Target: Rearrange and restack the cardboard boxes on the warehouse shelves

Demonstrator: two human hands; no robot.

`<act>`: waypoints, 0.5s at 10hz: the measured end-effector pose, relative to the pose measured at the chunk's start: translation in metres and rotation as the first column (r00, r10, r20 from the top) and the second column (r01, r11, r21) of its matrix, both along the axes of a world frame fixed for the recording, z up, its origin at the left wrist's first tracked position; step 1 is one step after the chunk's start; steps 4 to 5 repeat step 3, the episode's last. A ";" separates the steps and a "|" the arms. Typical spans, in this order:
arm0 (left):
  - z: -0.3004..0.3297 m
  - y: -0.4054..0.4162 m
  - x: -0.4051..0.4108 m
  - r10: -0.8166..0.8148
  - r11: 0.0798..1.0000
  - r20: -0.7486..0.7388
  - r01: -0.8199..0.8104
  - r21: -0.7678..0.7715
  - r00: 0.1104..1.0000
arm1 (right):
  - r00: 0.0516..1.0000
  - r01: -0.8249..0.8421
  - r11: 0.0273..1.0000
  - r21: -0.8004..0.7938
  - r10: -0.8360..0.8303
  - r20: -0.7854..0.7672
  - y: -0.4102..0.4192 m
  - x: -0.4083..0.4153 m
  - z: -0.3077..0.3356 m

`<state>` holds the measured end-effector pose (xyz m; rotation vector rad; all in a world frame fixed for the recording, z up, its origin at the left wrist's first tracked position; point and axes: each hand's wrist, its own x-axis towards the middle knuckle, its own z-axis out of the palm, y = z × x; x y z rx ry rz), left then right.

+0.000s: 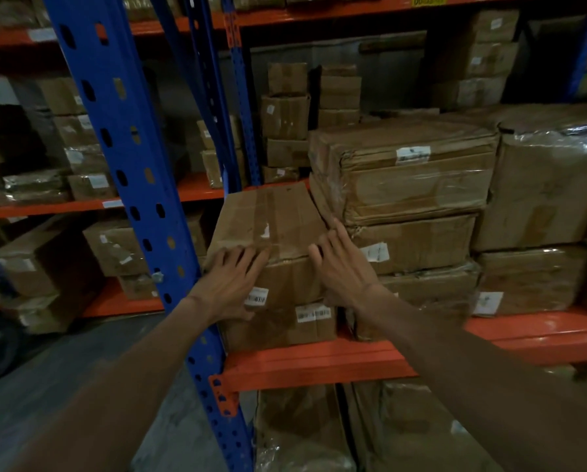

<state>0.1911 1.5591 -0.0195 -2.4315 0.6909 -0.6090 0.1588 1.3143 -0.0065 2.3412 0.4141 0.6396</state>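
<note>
A taped brown cardboard box (271,219) lies on top of a second box (285,327) at the left end of the orange shelf (319,362). My left hand (232,284) lies spread over the top box's front left corner, fingers on its top edge and thumb down its front face. My right hand (338,267) presses on its right front edge, fingers spread against the neighbouring stack. That stack of three wrapped boxes (411,185) stands just right of it, touching.
A blue rack upright (125,185) rises directly left of the box. Larger wrapped boxes (550,185) fill the shelf's right side. Small boxes (285,117) stack at the back. More boxes sit under the shelf (305,430) and on the left bay (115,247).
</note>
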 end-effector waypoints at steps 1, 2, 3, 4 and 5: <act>-0.003 0.000 0.001 -0.031 0.999 0.018 0.031 -0.020 0.999 | 1.000 0.012 0.997 0.071 -0.012 -0.001 0.001 0.000 -0.003; 0.004 0.000 -0.003 -0.069 0.995 0.041 0.071 -0.068 0.997 | 0.997 0.051 0.982 0.181 -0.040 -0.063 0.005 -0.013 0.006; -0.007 -0.006 -0.014 -0.016 0.985 0.060 0.026 -0.168 0.998 | 0.998 -0.063 0.872 0.485 0.067 0.009 0.006 -0.027 -0.013; -0.007 -0.006 -0.014 -0.016 0.985 0.060 0.026 -0.168 0.998 | 0.998 -0.063 0.872 0.485 0.067 0.009 0.006 -0.027 -0.013; -0.007 -0.006 -0.014 -0.016 0.985 0.060 0.026 -0.168 0.998 | 0.998 -0.063 0.872 0.485 0.067 0.009 0.006 -0.027 -0.013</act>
